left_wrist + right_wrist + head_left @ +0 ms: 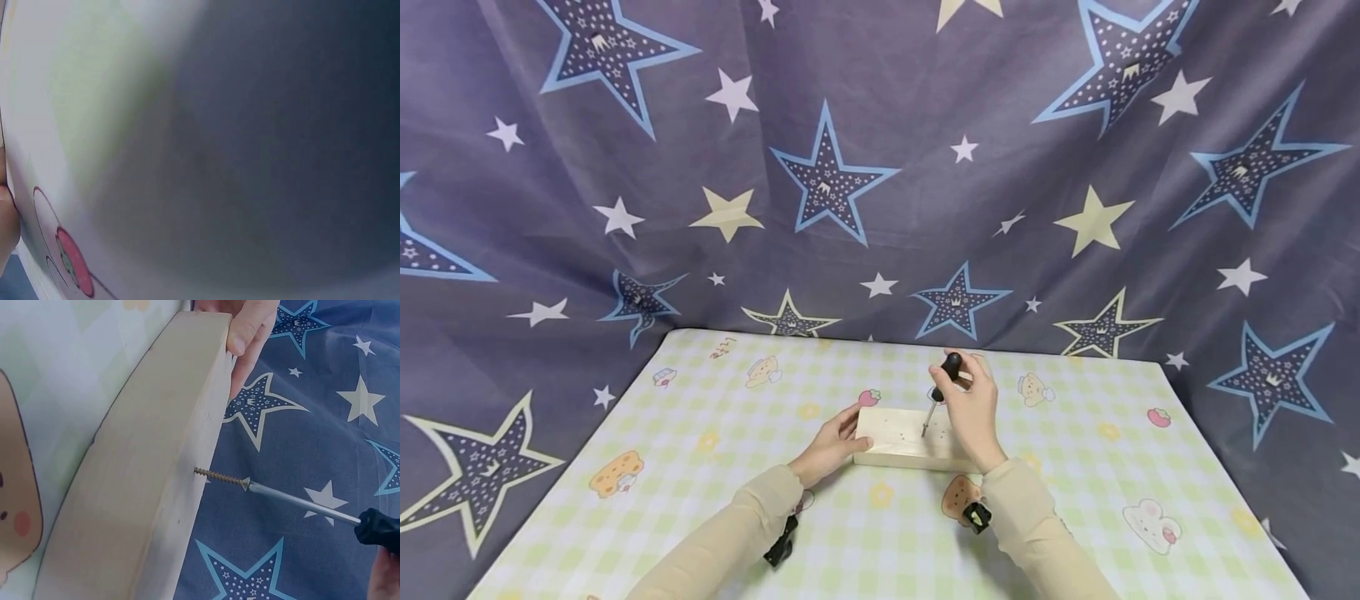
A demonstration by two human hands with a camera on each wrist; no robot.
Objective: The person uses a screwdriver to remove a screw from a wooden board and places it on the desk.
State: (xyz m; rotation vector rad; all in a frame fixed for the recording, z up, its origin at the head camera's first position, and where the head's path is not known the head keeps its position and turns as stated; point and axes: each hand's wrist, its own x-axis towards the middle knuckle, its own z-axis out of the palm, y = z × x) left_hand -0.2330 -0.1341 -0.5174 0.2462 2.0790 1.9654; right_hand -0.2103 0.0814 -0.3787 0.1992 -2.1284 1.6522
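Right grip [972, 407] pinching slanted screwdriver [937, 394], tip down on screw [220, 477], wooden block [895, 427] lengthwise left to right, left grip [831, 446] clasping it

A black-handled screwdriver [937, 394] meets the head of a brownish threaded screw [219, 477], its tip at the upper face of a pale wooden block [891, 429] lying on the worktop [647, 533].

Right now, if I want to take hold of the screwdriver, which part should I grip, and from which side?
Best grip the screwdriver by its thick black handle, probably from above and the right, where the right hand holds it. It leans with the handle uppermost, and its slim metal shaft runs down to the screw, so the handle seems the surer hold.
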